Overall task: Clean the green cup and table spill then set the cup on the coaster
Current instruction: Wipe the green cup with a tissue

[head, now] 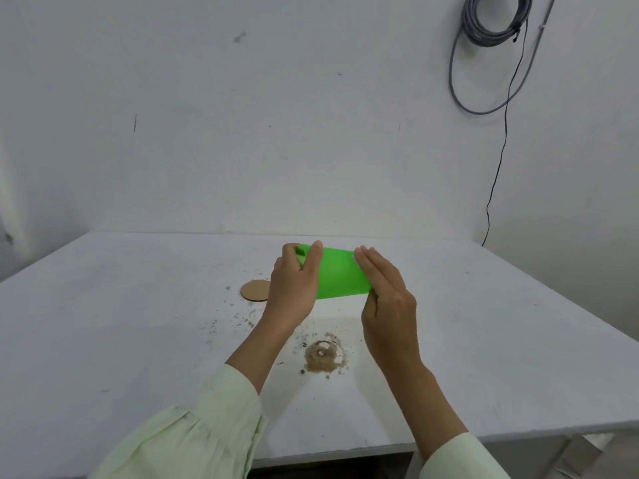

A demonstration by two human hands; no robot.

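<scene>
green cup [337, 274] held sideways above table [103, 323]: left hand [294, 285] fingers curled round rim, right hand [387, 295] flat-open against base. risk: dregs dropping onto spill [323, 356].

This looks like a bare work room, not a home. A plain white counter [103, 323] stands against an empty, marked white wall [276, 115]. Grey cables [491, 25] hang coiled at the upper right.

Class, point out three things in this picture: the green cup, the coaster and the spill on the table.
green cup [340, 274], head view, on its side wall between the hands.
coaster [255, 290], head view, on its flat top.
spill [323, 356], head view, on the brown ring's middle.
</scene>
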